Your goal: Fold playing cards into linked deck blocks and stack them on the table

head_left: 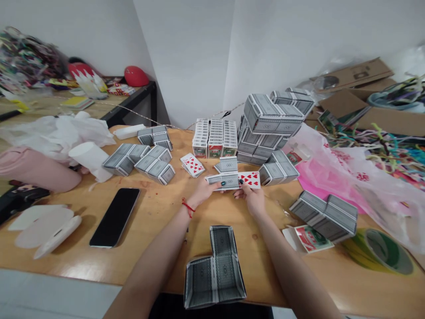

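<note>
My left hand and my right hand reach out over the wooden table and together pinch a row of playing cards, some face down, one showing red hearts. The left hand grips the grey-backed end, the right hand the heart card end. A red string sits on my left wrist. Just behind the held cards lies a small folded card piece, and a loose stack of heart cards lies to the left. A folded L-shaped card construction rests at the near table edge between my forearms.
Rows of card boxes stand behind, beside a stack of card-built blocks. More card blocks lie at the left and right. A black phone, white paper rolls, pink plastic bags and a tape roll surround them.
</note>
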`<state>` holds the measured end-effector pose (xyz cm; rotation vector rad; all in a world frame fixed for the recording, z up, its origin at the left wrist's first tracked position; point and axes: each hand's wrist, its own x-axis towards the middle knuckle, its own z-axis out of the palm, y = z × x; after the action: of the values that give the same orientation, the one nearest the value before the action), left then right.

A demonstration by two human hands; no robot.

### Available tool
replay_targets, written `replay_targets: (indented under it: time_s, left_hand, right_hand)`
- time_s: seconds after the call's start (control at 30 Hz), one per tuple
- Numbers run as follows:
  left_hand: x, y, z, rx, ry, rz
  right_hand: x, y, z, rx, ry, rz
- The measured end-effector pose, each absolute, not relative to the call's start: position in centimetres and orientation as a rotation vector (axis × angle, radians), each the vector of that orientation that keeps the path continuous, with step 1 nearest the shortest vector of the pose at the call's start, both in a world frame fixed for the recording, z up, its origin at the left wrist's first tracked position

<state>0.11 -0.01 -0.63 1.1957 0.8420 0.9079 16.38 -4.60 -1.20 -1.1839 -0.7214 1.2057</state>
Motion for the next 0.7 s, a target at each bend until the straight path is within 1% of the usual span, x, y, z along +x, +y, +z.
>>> replay_targets:
  time_s: [0.07, 0.17, 0.27, 0.4, 0.47, 0.57, 0.7]
  left_hand:
    - [0.2, -0.1, -0.4, 1.235, 0.902, 0.991]
    - [-0.1, -0.1, -0.1, 1.416, 0.986, 1.160]
    - [-0.9, 0.0, 0.3, 1.627, 0.975, 1.276]
    - [-1.6, 0.1, 0.7, 1.717, 1.011, 1.373]
    - [-1.6, 0.2, 0.7, 1.656, 1.006, 1.405]
    - [-1.5, 0.5, 0.4, 1.335, 0.951, 1.408]
    - [-1.9, 1.0, 0.1, 0.868, 0.710, 1.229]
  right_hand:
    - [15.8, -4.8, -1.1, -1.167, -0.726, 1.192]
    - [15.4, -5.1, -0.6, -1.046, -0.734, 1.320]
    - [15.8, -5.1, -0.1, -0.933, -0.667, 1.420]
    - [16.9, -4.7, -0.1, -0.978, -0.571, 1.418]
    - [17.2, -4.5, -0.3, -1.014, -0.567, 1.386]
    - [17.3, -4.3, -0.6, -1.015, -0.574, 1.326]
    - [17.0, -4.1, -1.0, -1.025, -0.600, 1.189]
